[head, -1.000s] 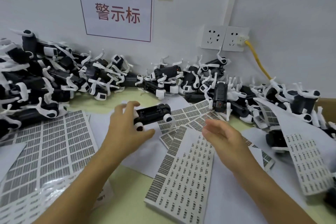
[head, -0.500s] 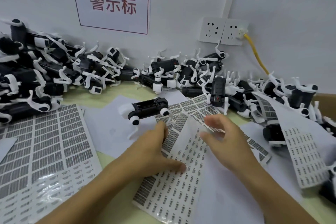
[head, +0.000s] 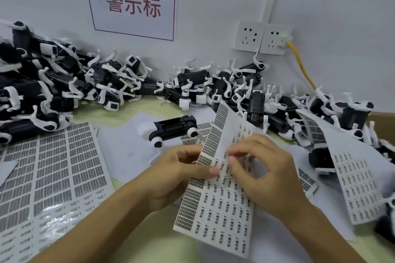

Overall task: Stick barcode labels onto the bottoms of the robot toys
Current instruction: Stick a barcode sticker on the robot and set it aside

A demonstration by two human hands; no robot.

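left hand [head: 179, 174] is gripping barcode label sheet [head: 218, 209], lifted at frame centre | right hand [head: 263, 168] fingertips are pinching at a label on it | robot toy [head: 173, 129] is lying bottom-up on the counter [head: 128, 109] just above | risk: label tearing or curling onto itself if peeled fast; flexing sheet spoiling the pinch

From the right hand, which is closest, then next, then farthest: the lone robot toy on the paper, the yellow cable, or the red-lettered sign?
Measured from the right hand in the head view:
1. Lone robot toy, just ahead and to its left on the paper.
2. Yellow cable, farther back on the right by the outlets.
3. Red-lettered sign, high on the wall, back left.
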